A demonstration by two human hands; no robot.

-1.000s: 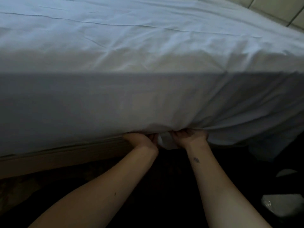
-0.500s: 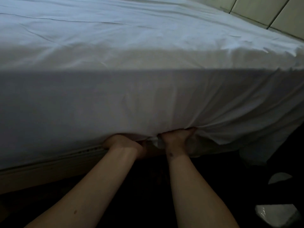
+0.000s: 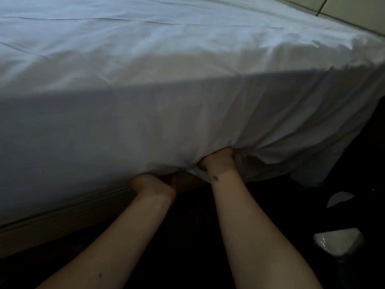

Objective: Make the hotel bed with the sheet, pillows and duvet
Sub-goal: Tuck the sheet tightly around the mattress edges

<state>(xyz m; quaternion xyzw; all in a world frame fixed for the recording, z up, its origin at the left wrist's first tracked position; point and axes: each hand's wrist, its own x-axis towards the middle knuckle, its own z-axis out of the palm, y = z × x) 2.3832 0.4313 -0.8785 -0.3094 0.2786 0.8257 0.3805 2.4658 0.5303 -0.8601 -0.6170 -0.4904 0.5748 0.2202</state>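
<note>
- The white sheet (image 3: 166,59) covers the top of the bed and hangs down the near side.
- On top it lies mostly flat, with fine creases and one long fold line across the far part.
- Down the left of the near side it is smooth and reaches the base (image 3: 52,226); to the right it hangs looser, in slanting folds.
- Those folds run together at the right hand (image 3: 218,161), which is clenched at the sheet's lower edge and grasps a bunch of the cloth.
- The left hand (image 3: 154,184) is lower, at the seam between sheet and base; its fingers are hidden, so I cannot tell its grip.
- A pale bin (image 3: 337,245) stands on the dark floor at lower right.
</note>
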